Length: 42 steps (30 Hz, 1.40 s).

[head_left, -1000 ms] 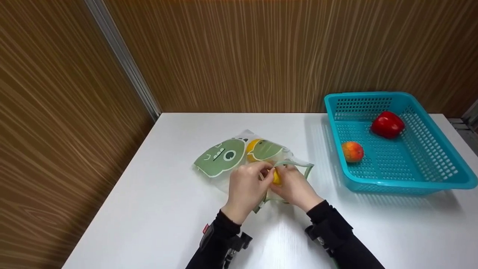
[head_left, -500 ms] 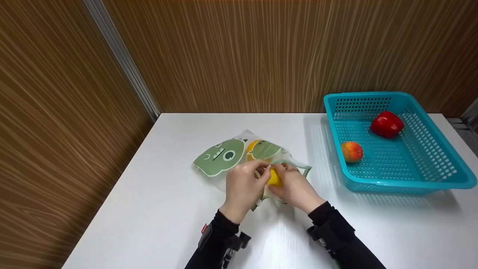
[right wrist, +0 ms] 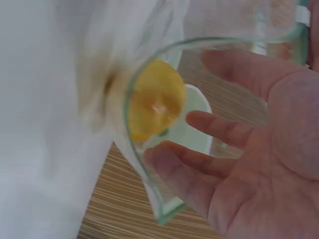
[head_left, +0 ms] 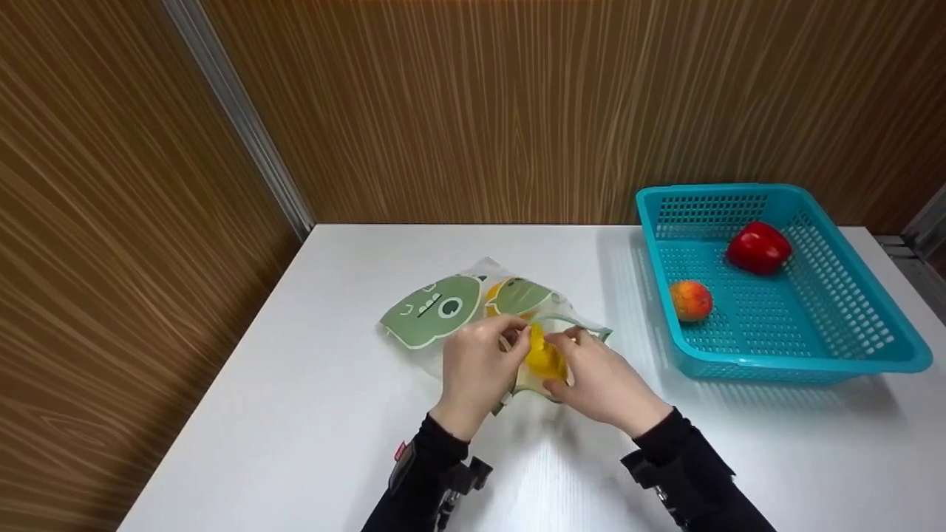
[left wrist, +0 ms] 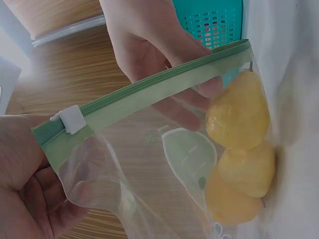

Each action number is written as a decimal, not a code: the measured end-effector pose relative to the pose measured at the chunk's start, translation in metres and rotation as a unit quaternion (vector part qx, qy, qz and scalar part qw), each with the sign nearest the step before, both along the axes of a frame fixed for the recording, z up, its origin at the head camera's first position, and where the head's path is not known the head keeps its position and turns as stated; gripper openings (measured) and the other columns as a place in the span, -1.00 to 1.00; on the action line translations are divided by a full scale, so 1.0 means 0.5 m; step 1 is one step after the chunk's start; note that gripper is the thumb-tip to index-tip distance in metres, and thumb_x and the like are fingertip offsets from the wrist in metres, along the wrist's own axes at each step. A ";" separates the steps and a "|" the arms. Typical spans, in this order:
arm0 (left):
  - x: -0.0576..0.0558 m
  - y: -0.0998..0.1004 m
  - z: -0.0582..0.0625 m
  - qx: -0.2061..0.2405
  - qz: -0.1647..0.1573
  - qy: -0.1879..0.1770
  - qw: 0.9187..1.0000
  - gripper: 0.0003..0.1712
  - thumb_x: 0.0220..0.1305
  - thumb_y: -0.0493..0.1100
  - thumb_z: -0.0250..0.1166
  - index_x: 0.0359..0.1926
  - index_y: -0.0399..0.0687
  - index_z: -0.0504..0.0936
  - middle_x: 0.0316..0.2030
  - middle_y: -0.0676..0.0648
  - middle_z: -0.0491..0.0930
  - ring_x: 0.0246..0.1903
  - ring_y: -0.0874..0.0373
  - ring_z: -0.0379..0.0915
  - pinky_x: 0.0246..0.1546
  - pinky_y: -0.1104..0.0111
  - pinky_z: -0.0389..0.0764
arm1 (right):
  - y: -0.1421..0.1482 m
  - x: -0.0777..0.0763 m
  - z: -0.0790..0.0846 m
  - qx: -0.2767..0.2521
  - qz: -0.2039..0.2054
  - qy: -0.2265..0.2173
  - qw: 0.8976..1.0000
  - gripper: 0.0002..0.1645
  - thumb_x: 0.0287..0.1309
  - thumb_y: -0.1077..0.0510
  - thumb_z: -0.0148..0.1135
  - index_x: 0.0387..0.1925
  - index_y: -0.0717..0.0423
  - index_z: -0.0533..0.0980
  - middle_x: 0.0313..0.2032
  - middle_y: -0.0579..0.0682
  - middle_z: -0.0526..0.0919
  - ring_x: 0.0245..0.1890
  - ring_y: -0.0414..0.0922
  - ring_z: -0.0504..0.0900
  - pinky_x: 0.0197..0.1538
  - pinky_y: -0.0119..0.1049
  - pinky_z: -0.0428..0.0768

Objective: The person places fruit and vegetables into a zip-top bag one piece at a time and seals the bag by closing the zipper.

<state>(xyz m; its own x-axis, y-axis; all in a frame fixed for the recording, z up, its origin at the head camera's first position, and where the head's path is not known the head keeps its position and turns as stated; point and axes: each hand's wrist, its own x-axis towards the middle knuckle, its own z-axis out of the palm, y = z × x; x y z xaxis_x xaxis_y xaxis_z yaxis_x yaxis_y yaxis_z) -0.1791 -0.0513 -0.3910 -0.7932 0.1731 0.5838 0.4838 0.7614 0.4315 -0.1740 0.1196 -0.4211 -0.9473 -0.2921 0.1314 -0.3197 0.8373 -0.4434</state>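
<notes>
A clear zip bag (head_left: 432, 310) printed with green cartoon faces lies on the white table, its green-edged mouth toward me. My left hand (head_left: 477, 369) pinches that mouth's edge near the white slider (left wrist: 73, 119). Just inside the opening is a yellow pear (head_left: 545, 360); the left wrist view shows it with its stem up, above more yellow fruit (left wrist: 234, 199) deeper in the bag. My right hand (head_left: 606, 384) is at the mouth beside the pear, fingers spread and apart from it in the right wrist view (right wrist: 259, 149).
A teal plastic basket (head_left: 798, 366) stands to the right, holding a red bell pepper (head_left: 759, 248) and a red-orange round fruit (head_left: 692, 301). Wood-grain panels (head_left: 480, 111) rise behind the table and along its left side.
My right hand has let go of the pear and drawn back slightly to the right, its fingers spreading. The pear shows more fully in the bag's mouth. My left hand keeps its pinch.
</notes>
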 end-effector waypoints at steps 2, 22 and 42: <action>0.000 -0.002 0.000 0.001 -0.001 0.000 1.000 -0.88 0.15 -0.08 0.31 -0.36 0.03 0.74 -0.54 0.10 0.70 -0.57 0.32 0.54 -0.54 0.58 0.41 | 0.004 0.009 0.016 0.008 0.002 -0.007 1.000 -0.33 -0.01 -0.06 0.37 0.14 0.11 0.47 0.00 0.13 0.58 -0.12 -0.02 0.59 -0.02 -0.10 0.63; -0.004 -0.008 0.003 0.009 -0.001 -0.001 1.000 -0.90 0.14 -0.12 0.31 -0.37 0.02 0.74 -0.54 0.09 0.71 -0.60 0.33 0.53 -0.56 0.63 0.39 | 0.070 0.045 0.065 -0.035 0.024 0.047 0.998 -0.48 0.02 -0.02 0.38 0.06 -0.05 0.51 -0.04 -0.11 0.66 -0.14 -0.16 0.61 -0.12 -0.23 0.66; -0.004 -0.006 0.000 0.018 -0.008 -0.015 1.000 -0.89 0.15 -0.13 0.30 -0.35 0.00 0.74 -0.53 0.07 0.71 -0.58 0.30 0.55 -0.56 0.63 0.38 | 0.196 0.033 0.080 -0.046 -0.053 0.127 0.989 -0.27 -0.02 0.03 0.42 0.22 0.02 0.39 0.13 0.10 0.49 0.06 0.06 0.46 -0.07 0.09 0.62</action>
